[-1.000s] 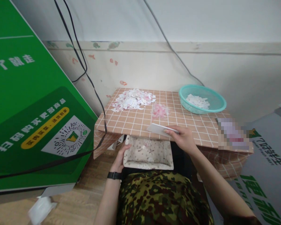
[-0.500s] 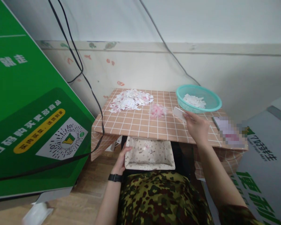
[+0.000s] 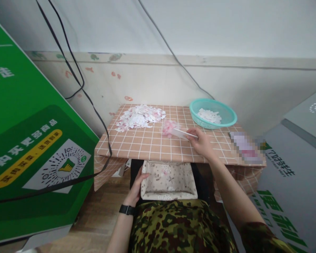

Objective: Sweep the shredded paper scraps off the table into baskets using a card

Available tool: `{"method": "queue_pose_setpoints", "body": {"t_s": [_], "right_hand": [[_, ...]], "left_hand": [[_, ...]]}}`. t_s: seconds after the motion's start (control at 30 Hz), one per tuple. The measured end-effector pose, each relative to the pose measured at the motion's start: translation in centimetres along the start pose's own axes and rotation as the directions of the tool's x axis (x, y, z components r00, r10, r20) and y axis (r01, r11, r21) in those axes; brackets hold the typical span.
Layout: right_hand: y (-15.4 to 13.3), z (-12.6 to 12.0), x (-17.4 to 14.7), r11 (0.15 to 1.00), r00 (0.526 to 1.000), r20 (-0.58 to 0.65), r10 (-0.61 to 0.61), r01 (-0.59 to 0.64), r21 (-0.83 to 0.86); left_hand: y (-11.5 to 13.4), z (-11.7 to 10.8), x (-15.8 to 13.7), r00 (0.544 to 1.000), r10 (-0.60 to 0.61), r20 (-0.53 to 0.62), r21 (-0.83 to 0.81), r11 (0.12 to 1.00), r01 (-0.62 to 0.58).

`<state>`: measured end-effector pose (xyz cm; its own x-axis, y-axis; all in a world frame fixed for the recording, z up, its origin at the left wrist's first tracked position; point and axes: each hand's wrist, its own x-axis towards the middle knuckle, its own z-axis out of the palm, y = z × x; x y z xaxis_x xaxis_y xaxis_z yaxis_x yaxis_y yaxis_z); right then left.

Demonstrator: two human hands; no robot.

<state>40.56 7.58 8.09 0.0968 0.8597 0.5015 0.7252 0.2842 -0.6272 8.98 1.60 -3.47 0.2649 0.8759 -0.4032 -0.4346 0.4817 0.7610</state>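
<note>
My left hand (image 3: 139, 186) is closed on the left wall of a pale, flower-patterned rectangular box (image 3: 169, 196), which is open at the top and rests on my lap. Between the thumb and fingers of my right hand (image 3: 201, 143) is a flat white card (image 3: 183, 134), low over the table. The card's far end meets the right side of a small pink shredded heap (image 3: 170, 128); whether it presses into the heap I cannot tell. A larger pile of white and pinkish paper scraps (image 3: 140, 117) lies at the table's back left.
A turquoise plastic basket (image 3: 230, 120) with white pieces (image 3: 209, 115) stands at the back right of the checked tablecloth (image 3: 147, 146). A phone-like slab (image 3: 244, 147), partly blurred out, lies at the right edge. A black cable (image 3: 108, 140) hangs past the left corner, beside a green sign (image 3: 21, 116).
My right hand has brought the white card down and left to the pink heap. The view has shifted slightly to the right. My left hand keeps its grip on the box.
</note>
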Motion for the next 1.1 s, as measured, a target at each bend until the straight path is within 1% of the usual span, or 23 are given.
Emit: {"method": "queue_pose_setpoints", "body": {"t_s": [0.07,0.13,0.2,0.3,0.43,0.5,0.6,0.67,0.73,0.77,0.83,0.93,1.03,1.1], "right_hand": [[0.5,-0.1,0.5,0.998,0.994,-0.096,0.057,-0.059,-0.02],[1.1,-0.1,1.2,0.994,0.977,-0.192,0.093,-0.1,-0.031],[1.5,0.4,2.0,0.994,0.972,-0.218,0.088,-0.099,-0.037],[1.7,1.7,3.4,0.999,0.988,-0.146,0.04,-0.043,-0.018],[1.3,3.3,4.5,0.992,0.999,-0.031,-0.025,0.029,0.121],[1.0,3.6,4.5,0.984,0.999,-0.009,-0.034,0.035,0.176],[0.7,3.3,3.8,0.98,1.0,-0.007,-0.015,0.016,0.198],[0.7,2.7,3.3,0.983,0.999,0.028,-0.016,0.011,0.181],[0.8,1.8,2.9,0.986,0.997,0.075,-0.032,0.019,0.166],[1.0,1.4,2.8,0.986,0.996,0.079,-0.034,0.021,0.163],[1.5,0.4,2.7,0.989,0.999,0.045,-0.02,0.013,0.148],[2.5,-0.8,2.5,0.997,0.995,-0.094,0.02,-0.013,0.073],[3.3,-1.0,2.0,1.0,0.98,-0.196,0.018,-0.022,-0.019],[3.5,-0.8,1.5,0.999,0.978,-0.209,0.019,-0.03,-0.046]], "left_hand": [[0.1,0.0,0.0,1.0,-0.001,-0.003,0.013,1.0,0.001],[0.0,0.0,0.0,1.0,0.009,-0.001,0.021,1.0,-0.009],[0.0,0.0,0.1,1.0,0.018,-0.002,0.022,1.0,-0.018],[-0.1,0.1,0.2,1.0,0.016,-0.005,0.019,1.0,-0.016],[-0.3,0.1,0.3,1.0,0.02,-0.01,0.013,1.0,-0.02],[-0.4,-0.1,0.4,0.999,0.028,-0.02,0.014,1.0,-0.027],[-0.5,-0.5,0.7,1.0,0.023,0.001,0.026,0.999,-0.023],[-0.7,-0.7,0.9,1.0,0.023,0.019,0.028,0.999,-0.024],[-0.8,-0.9,1.0,0.999,0.029,0.019,0.022,0.999,-0.03],[-0.8,-0.9,1.1,0.999,0.029,0.013,0.02,0.999,-0.029],[-0.8,-0.9,1.1,1.0,0.018,0.002,0.022,1.0,-0.018],[-0.9,-1.0,1.0,1.0,0.006,-0.002,0.028,1.0,-0.006],[-1.2,-1.2,1.1,1.0,0.015,0.002,0.034,0.999,-0.015],[-1.3,-1.4,1.1,1.0,0.018,0.002,0.038,0.999,-0.018]]}}
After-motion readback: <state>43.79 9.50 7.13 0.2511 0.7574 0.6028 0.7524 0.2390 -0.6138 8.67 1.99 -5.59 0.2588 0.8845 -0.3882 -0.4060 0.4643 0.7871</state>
